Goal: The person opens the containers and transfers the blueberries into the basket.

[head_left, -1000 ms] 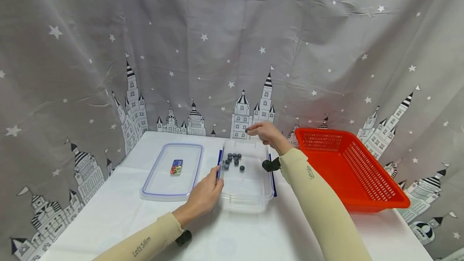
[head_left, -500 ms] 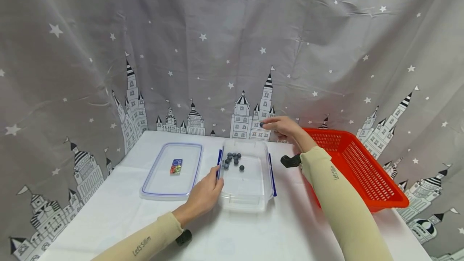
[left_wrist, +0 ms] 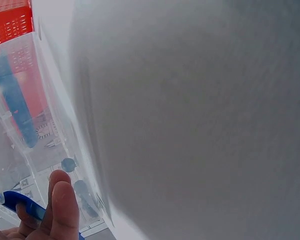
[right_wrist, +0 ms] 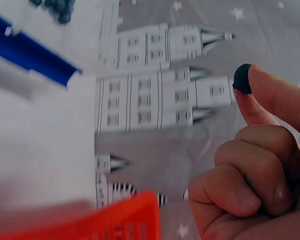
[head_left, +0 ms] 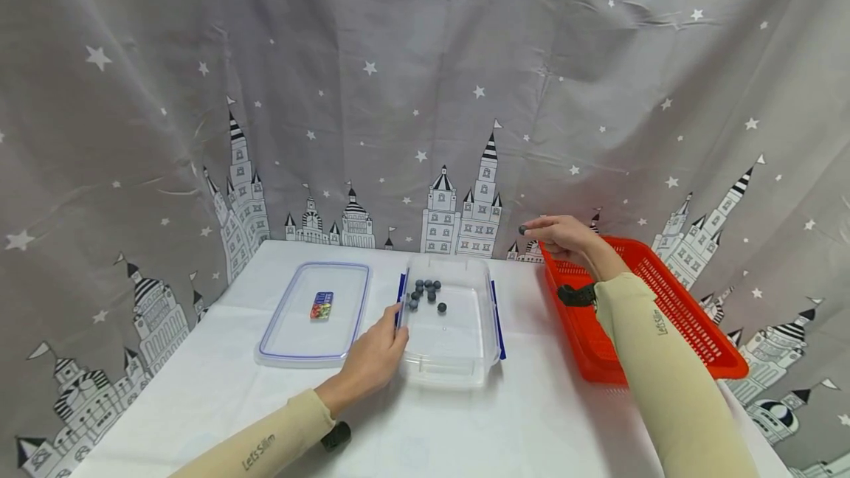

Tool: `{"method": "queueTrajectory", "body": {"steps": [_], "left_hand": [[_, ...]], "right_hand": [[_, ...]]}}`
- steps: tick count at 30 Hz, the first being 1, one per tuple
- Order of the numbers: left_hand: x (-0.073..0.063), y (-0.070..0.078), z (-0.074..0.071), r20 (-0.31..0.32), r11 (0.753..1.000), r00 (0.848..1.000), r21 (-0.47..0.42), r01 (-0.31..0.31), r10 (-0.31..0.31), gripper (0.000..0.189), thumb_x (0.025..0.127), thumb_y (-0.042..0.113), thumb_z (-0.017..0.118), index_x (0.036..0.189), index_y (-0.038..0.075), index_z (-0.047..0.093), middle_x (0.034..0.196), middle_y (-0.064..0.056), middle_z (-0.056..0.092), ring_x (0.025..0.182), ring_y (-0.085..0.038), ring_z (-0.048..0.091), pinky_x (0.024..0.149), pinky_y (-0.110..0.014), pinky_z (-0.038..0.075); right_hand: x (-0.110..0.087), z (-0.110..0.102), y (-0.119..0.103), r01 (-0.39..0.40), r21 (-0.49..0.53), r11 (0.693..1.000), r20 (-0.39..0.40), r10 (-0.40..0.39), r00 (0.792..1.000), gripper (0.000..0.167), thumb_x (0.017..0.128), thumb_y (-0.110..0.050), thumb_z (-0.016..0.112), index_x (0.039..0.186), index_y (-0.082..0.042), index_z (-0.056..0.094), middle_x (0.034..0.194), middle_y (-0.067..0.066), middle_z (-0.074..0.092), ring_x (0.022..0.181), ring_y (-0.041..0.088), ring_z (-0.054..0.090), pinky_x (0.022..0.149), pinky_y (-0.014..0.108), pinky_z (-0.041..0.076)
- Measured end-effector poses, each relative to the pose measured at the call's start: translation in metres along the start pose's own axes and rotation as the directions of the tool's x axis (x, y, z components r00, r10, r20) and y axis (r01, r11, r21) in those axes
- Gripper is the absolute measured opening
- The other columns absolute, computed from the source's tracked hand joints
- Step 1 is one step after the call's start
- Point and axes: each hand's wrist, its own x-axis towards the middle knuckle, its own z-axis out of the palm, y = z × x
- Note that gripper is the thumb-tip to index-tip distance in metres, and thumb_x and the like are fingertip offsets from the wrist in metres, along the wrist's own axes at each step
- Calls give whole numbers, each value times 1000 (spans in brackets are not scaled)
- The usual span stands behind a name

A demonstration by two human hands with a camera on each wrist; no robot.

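My right hand [head_left: 567,236] pinches a blueberry [right_wrist: 242,79] between thumb and index finger, the other fingers curled into the palm. It is raised over the back left corner of a red plastic basket [head_left: 600,367]. My left hand [head_left: 373,351] grips the left side of a clear plastic container [head_left: 465,334], by its blue latch [left_wrist: 27,204]. Several blueberries [head_left: 432,296] lie inside the container, mostly towards its back left. Part of the left fingers is hidden behind the container's edge in the head view.
To the left, a clear lid [head_left: 299,338] with a blue seal and a fruit label [head_left: 322,306] lies flat on the white table [head_left: 219,397]. A grey curtain [head_left: 372,94] with castles and stars hangs right behind the table.
My right hand has carried the blueberry rightward, from above the back of the container to the red basket's back left corner. The left hand and container have stayed put.
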Motion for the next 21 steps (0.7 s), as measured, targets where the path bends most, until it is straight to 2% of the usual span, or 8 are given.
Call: {"method": "queueTrajectory", "body": {"steps": [4,10,16,21], "left_hand": [[0,0,0,-6,1000,1000,6,-2,2,53,106,31,40,153,6,38,123,-13,65,71,-13,54,64,-32,44],[-1,-1,0,-1,1000,1000,4,-10,10,53,107,32,40,153,6,37,99,-8,64,64,-13,50,57,-31,40],[-1,0,-1,-5,1000,1000,7,-20,20,52,107,30,40,152,4,38,128,-15,64,71,-13,53,63,-31,43],[-1,0,-2,8,1000,1000,-4,-18,18,53,107,30,40,152,3,37,129,-17,63,72,-13,54,65,-32,44]], "right_hand": [[-9,-20,12,-21,-7,1000,-20,21,1000,50,102,-22,59,146,-2,46,58,-7,31,51,11,25,53,25,27],[-21,-48,35,-56,-9,998,-50,55,997,59,103,-24,57,151,2,37,58,-8,32,51,10,26,54,26,28],[-25,-72,67,-127,-35,991,-88,124,988,61,103,-25,54,153,4,33,57,-9,31,49,9,28,52,26,28],[-32,-82,92,-211,-50,976,-122,204,971,62,102,-24,56,153,5,35,56,-8,35,50,11,33,53,26,34]]}}
